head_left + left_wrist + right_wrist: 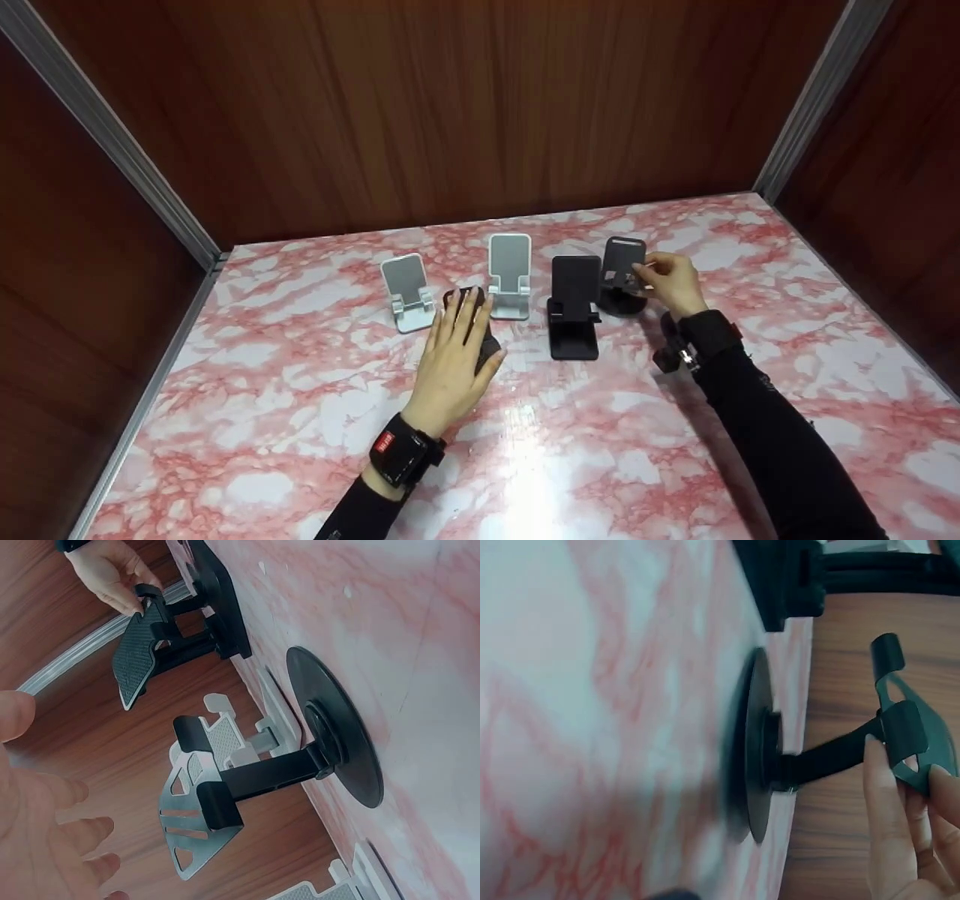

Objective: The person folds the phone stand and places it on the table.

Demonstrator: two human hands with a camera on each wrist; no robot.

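My left hand [450, 367] hovers with straight fingers in front of a black phone stand [488, 348], covering most of it in the head view. The left wrist view shows that stand's slotted plate [196, 821], bent arm and round base [337, 731], with the fingers apart from the plate. At the right, my right hand [675, 285] pinches the plate edge of another black phone stand [619, 259]. In the right wrist view its round base [759, 757] is at the table, and thumb and fingers grip the lower plate [906, 727].
Between the hands stands a black folding phone stand [576, 289] with a rectangular base. A white phone stand [509, 259] is behind it to the left, and another white phone stand [406, 281] is farther left. Wooden panels [480, 112] enclose the red-and-white marbled table [262, 420].
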